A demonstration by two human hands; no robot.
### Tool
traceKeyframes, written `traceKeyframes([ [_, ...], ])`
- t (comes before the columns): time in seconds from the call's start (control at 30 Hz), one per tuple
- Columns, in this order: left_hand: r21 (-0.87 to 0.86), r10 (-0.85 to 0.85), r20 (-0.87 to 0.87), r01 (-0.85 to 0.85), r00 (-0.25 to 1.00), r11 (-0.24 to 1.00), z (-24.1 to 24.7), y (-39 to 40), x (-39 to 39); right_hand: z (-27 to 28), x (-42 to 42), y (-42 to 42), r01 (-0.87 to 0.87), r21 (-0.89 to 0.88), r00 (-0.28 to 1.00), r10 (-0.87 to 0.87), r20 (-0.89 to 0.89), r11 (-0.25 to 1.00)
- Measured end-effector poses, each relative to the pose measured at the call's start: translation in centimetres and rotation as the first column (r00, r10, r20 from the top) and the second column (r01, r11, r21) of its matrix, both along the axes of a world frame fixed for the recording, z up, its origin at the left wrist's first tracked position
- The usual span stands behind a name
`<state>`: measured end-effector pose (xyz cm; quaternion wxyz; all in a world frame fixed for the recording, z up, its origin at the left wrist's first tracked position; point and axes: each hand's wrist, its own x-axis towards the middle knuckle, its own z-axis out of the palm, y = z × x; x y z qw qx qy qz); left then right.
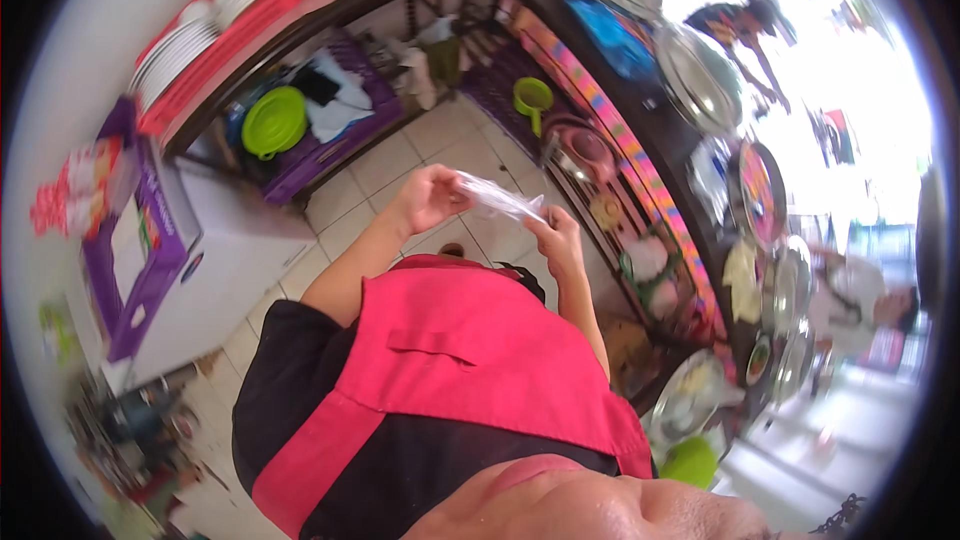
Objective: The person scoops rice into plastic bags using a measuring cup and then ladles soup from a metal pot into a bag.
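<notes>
A thin piece of clear plastic, likely a folded bag (pixel 499 197), is stretched between my two hands in front of a red apron (pixel 480 337). My left hand (pixel 429 199) pinches its upper left end, fingers curled. At the lower right end, my right hand (pixel 556 234) grips the plastic between thumb and fingers. Glare and blur hide the plastic's exact shape and whether anything is inside. Below the hands lies a floor of pale tiles (pixel 382 161).
Along the right runs a dark counter (pixel 641 101) bearing metal serving dishes (pixel 697 79); people (pixel 862 300) stand beyond it. A red crate (pixel 225 30) of white plates stands upper left. Under it, a shelf holds a green colander (pixel 274 122). A white chest (pixel 232 240) carries a purple tray (pixel 154 240).
</notes>
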<state>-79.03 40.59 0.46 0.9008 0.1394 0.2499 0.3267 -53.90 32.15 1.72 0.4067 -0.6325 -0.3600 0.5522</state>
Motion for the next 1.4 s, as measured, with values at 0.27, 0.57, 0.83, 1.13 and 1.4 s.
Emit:
traceKeyframes([
  [0.27, -0.15, 0.122, 0.129, -0.102, 0.984, 0.983, 2.5, 2.7, 1.1, -1.4, 2.4, 8.5, -0.019, -0.091, 0.557, -0.065, -0.828, 0.996],
  [0.57, 0.477, 0.982, 0.151, -0.878, 0.112, 0.026, 11.8, 13.1, -12.4, -2.2, 5.6, 18.1, -0.117, 0.083, 0.949, 0.136, -0.283, 0.99],
  [0.83, 0.995, 0.744, -0.069, 0.005, -0.665, 0.097, 18.0, 20.9, -27.5, -1.1, 5.2, 23.8, 0.017, 0.255, 0.999, -0.009, -0.032, 0.967],
  [1.13, 0.542, 0.652, -0.622, 0.363, -0.434, 0.758, 14.5, 36.4, -37.6, -3.4, 0.6, 26.3, -0.065, 0.078, 0.994, 0.058, 0.09, 0.995],
  [1.4, 0.576, 0.796, -0.366, 0.554, -0.483, 0.601, 15.6, 33.0, -35.0, -3.7, -5.4, 29.6, -0.247, 0.026, 0.947, 0.236, 0.218, 0.969],
])
